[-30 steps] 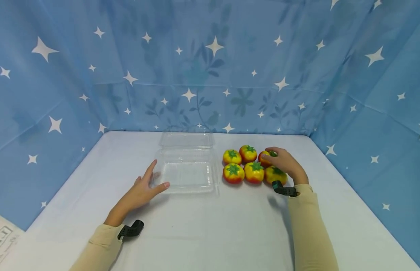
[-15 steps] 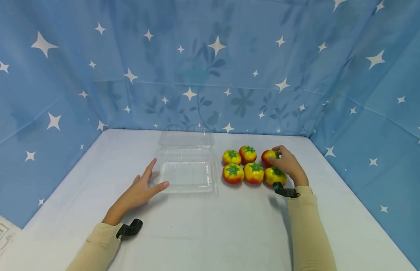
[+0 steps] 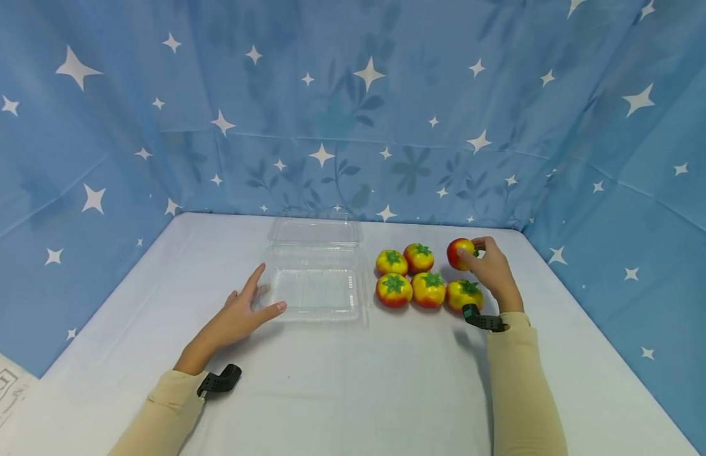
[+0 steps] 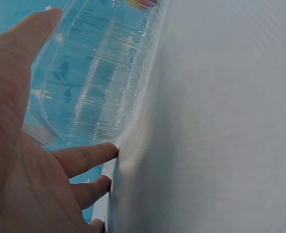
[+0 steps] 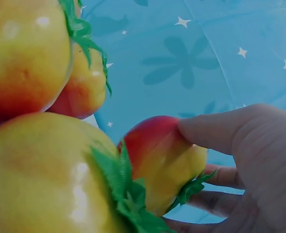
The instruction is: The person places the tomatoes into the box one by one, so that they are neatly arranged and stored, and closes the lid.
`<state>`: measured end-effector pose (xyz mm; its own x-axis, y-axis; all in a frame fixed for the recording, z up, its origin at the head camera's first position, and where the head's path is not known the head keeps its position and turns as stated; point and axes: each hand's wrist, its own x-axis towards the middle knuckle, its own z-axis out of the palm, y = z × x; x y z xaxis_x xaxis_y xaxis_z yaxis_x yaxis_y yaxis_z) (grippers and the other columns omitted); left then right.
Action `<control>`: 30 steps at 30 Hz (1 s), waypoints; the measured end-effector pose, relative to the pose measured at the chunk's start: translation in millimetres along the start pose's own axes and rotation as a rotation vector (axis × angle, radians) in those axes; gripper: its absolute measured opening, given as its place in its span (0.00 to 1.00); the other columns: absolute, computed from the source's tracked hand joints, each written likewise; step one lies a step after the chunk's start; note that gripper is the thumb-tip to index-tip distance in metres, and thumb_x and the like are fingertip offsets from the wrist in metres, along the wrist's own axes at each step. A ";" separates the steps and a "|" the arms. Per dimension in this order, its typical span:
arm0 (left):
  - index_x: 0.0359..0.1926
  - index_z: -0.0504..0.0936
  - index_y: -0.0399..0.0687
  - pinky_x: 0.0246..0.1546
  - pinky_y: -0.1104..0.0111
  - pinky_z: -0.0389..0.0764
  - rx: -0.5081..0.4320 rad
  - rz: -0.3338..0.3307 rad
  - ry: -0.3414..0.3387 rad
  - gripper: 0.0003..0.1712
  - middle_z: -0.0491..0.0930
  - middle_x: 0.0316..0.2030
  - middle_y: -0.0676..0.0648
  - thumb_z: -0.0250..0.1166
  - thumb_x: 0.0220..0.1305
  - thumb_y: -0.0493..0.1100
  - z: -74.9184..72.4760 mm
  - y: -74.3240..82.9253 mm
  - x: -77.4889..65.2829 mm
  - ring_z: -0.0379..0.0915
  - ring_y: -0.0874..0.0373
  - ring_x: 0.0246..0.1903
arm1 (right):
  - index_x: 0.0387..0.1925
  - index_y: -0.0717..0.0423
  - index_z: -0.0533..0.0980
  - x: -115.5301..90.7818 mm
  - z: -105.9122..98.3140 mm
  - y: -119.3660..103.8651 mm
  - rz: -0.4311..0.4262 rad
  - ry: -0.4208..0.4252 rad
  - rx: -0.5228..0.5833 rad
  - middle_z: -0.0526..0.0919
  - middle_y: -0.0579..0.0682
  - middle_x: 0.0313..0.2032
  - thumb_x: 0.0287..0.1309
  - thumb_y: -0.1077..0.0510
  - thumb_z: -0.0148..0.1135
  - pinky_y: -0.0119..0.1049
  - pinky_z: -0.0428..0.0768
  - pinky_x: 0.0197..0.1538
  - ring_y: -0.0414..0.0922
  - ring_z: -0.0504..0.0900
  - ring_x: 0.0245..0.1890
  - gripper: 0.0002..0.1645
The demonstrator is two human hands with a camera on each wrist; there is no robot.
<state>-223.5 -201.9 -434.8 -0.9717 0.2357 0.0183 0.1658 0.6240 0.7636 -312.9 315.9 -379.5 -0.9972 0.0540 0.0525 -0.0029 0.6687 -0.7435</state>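
My right hand (image 3: 494, 269) pinches a red-and-yellow toy fruit (image 3: 460, 254) between thumb and fingers, lifted just behind the others. It is tipped, so its green leafy cap (image 5: 189, 191) faces the palm in the right wrist view. Several matching fruits stand to its left and in front, among them a near right one (image 3: 463, 295) close below my wrist. My left hand (image 3: 237, 322) is spread at the left side of a clear plastic clamshell box (image 3: 315, 315), holding nothing. In the left wrist view, thumb and fingers flank the box's ribbed wall (image 4: 99, 82).
The box's clear lid (image 3: 315, 232) lies folded back toward the rear curtain (image 3: 353, 126), which is blue with white stars. A white cloth (image 3: 330, 392) covers the table. A printed pale sheet (image 3: 5, 396) shows at the lower left edge.
My right hand has drawn the back right fruit up and to the right, away from the others, and tipped it onto its side. The left hand stays by the box.
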 end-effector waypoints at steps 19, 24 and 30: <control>0.88 0.34 0.54 0.75 0.31 0.28 -0.004 0.021 -0.003 0.64 0.60 0.78 0.29 0.67 0.72 0.67 -3.1 -2.7 6.3 0.50 0.32 0.80 | 0.74 0.69 0.58 -2.8 3.3 -38.3 -0.107 0.108 0.259 0.66 0.66 0.76 0.80 0.40 0.56 0.43 0.84 0.61 0.62 0.70 0.71 0.42; 0.88 0.34 0.57 0.75 0.31 0.28 -0.015 -0.006 -0.007 0.65 0.60 0.78 0.30 0.67 0.71 0.68 -3.1 -0.9 5.3 0.44 0.31 0.81 | 0.80 0.63 0.55 -1.6 13.6 -59.2 -0.160 0.087 0.302 0.65 0.64 0.77 0.81 0.42 0.56 0.51 0.81 0.63 0.63 0.74 0.69 0.43; 0.88 0.33 0.58 0.74 0.30 0.28 -0.031 -0.029 -0.013 0.64 0.59 0.79 0.30 0.67 0.71 0.68 -1.9 -1.4 2.9 0.34 0.26 0.81 | 0.86 0.42 0.55 1.8 32.7 -83.6 -0.249 0.018 0.313 0.68 0.62 0.75 0.83 0.44 0.52 0.52 0.83 0.61 0.63 0.79 0.64 0.38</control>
<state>-226.9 -203.5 -434.6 -0.9737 0.2275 -0.0128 0.1316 0.6076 0.7833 -316.9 235.8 -339.0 -0.9617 -0.0660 0.2661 -0.2695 0.4047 -0.8738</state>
